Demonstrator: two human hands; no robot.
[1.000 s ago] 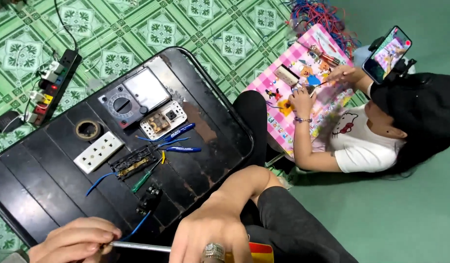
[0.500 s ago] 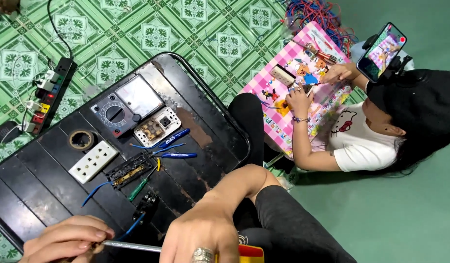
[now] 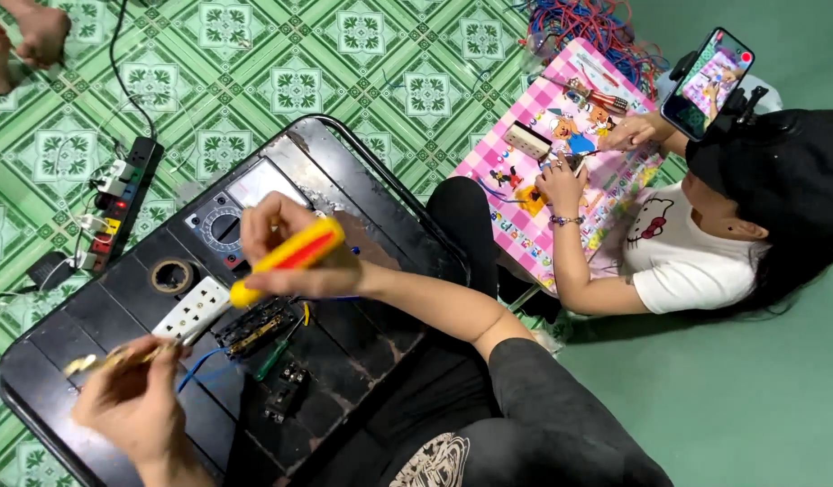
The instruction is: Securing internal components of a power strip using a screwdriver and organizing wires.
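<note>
Over the black tray [image 3: 362, 171], our right hand [image 3: 286, 252] grips a yellow-and-red screwdriver [image 3: 290, 260] above the white socket plate [image 3: 193, 311]. Our left hand [image 3: 132, 401] pinches a thin brass strip [image 3: 110, 359] at the tray's near-left edge.

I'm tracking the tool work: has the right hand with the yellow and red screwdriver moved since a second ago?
Yes. The right hand rose from the near edge of the black tray to over its middle, beside the meter.
</note>
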